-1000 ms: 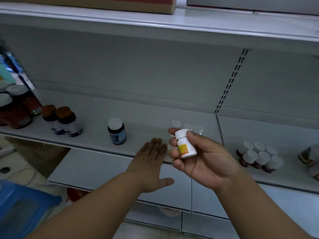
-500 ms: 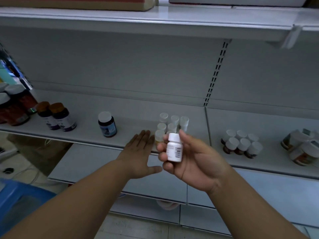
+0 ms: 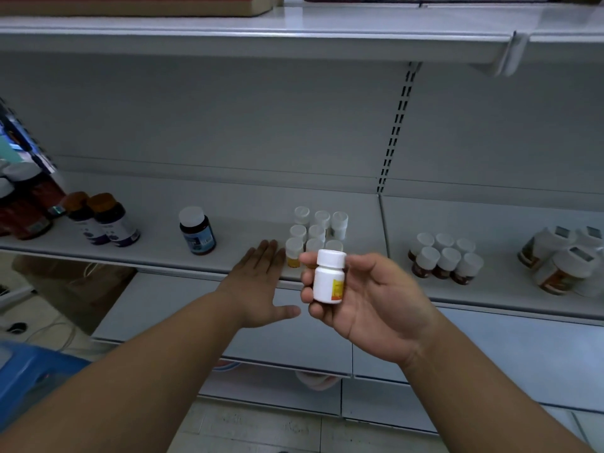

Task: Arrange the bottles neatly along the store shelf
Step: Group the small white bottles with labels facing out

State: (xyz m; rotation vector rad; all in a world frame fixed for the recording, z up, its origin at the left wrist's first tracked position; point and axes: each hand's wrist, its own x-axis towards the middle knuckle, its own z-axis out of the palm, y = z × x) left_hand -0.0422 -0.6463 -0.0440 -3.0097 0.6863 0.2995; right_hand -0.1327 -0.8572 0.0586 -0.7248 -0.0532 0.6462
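Right hand, palm up at centre frame, gripping a small white bottle upright: fingers curled round its 9 o'clock side, thumb pressed at 3 o'clock near the cap. Orange-yellow label patch turned toward 4 o'clock. Bottle held in the air in front of the shelf lip, not touching it.

Left hand flat, palm down, fingers straight and together, thumb spread toward 3 o'clock; holding nothing, fingertips reaching over the shelf's front edge. Just at 9 o'clock of the held bottle, apart from it.

Behind the held bottle, at 12 o'clock, a tight block of white-capped bottles standing in rows on the shelf; front row partly hidden by hand and bottle. Open shelf room at 9 o'clock of the block, up to a dark blue-labelled bottle; further at 9 o'clock, two brown-capped bottles. At 3 o'clock, past the shelf joint, a cluster of brown bottles with white caps, then larger jars near the frame edge.
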